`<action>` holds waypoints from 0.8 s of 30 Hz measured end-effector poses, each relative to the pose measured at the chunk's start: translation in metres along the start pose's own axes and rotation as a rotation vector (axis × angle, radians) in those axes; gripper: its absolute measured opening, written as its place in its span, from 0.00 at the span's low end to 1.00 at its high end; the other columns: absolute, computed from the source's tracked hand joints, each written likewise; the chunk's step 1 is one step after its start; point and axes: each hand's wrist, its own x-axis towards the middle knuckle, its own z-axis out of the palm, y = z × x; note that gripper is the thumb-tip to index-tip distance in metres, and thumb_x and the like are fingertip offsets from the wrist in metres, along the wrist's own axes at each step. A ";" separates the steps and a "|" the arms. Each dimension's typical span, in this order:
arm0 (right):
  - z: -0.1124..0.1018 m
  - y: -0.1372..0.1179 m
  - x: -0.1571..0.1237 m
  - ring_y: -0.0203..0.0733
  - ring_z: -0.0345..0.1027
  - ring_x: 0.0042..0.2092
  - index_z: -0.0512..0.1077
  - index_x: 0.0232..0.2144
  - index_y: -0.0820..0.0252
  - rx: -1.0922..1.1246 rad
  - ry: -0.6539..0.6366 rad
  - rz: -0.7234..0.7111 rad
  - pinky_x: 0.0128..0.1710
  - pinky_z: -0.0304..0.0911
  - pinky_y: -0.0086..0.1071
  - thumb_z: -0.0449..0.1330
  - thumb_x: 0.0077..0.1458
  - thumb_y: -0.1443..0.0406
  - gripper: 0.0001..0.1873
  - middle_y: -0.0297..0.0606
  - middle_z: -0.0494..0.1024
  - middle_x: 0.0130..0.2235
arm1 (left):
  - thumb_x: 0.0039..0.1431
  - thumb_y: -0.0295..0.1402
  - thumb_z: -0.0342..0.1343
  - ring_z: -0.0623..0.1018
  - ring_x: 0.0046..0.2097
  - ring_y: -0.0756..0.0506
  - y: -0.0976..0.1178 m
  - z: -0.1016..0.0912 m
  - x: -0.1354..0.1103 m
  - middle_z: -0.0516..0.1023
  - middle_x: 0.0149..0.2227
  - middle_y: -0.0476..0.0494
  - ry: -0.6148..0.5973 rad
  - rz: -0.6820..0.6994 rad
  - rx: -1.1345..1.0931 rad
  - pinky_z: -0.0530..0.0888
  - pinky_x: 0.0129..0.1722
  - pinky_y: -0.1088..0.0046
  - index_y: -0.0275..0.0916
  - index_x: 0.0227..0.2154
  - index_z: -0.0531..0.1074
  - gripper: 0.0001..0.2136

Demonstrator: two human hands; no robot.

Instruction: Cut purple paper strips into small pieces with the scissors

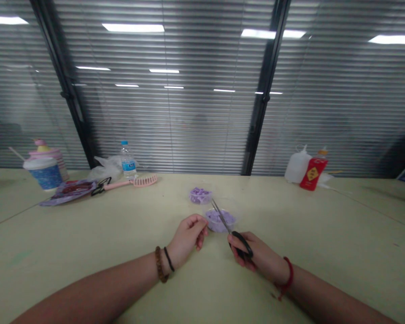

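Right hand [256, 258] grips scissors [227, 223] angled over a clear cup [219, 221] of purple bits on the counter [121, 234]; left hand [187, 238] pinches something tiny alongside, best held steady above the cup.

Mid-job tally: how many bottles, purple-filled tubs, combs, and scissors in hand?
Bottles: 3 (water bottle, white bottle, red bottle)
Purple-filled tubs: 2 (far tub, near tub)
Pink comb: 1
Scissors: 1, in right hand
Total: 7

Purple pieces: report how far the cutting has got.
Done: the clear cup holds purple snippets, as does the second container behind it. In hand: right hand holds black-handled scissors, blades over the cup; left hand pinches at its rim. Left: unclear; no uncut material shows.
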 end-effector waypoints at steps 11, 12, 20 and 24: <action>-0.003 0.001 0.003 0.24 0.44 0.13 0.60 0.17 0.63 0.128 0.047 0.021 0.10 0.36 0.21 0.54 0.45 0.44 0.27 0.28 0.59 0.13 | 0.48 0.39 0.53 0.60 0.13 0.57 0.000 0.000 0.000 0.64 0.16 0.55 0.003 -0.022 0.022 0.55 0.10 0.83 0.36 0.23 0.62 0.11; -0.002 0.001 0.003 0.24 0.44 0.13 0.59 0.17 0.63 0.128 0.053 0.027 0.11 0.36 0.21 0.54 0.45 0.44 0.27 0.27 0.58 0.12 | 0.48 0.39 0.52 0.60 0.13 0.57 -0.002 0.000 0.001 0.64 0.17 0.55 0.005 -0.023 0.024 0.55 0.10 0.83 0.36 0.23 0.62 0.11; -0.006 0.001 0.004 0.24 0.46 0.13 0.62 0.20 0.64 0.249 0.039 -0.088 0.11 0.38 0.21 0.52 0.47 0.44 0.27 0.29 0.61 0.14 | 0.49 0.39 0.57 0.65 0.16 0.56 0.047 0.006 -0.033 0.67 0.23 0.51 -0.359 0.097 -0.092 0.61 0.14 0.81 0.38 0.28 0.66 0.10; -0.010 0.000 0.003 0.24 0.46 0.14 0.61 0.22 0.64 0.425 -0.030 -0.098 0.11 0.38 0.20 0.51 0.49 0.45 0.26 0.29 0.61 0.16 | 0.48 0.48 0.55 0.74 0.24 0.48 0.082 0.026 -0.087 0.73 0.31 0.42 -0.726 0.080 0.027 0.69 0.20 0.75 0.42 0.33 0.73 0.16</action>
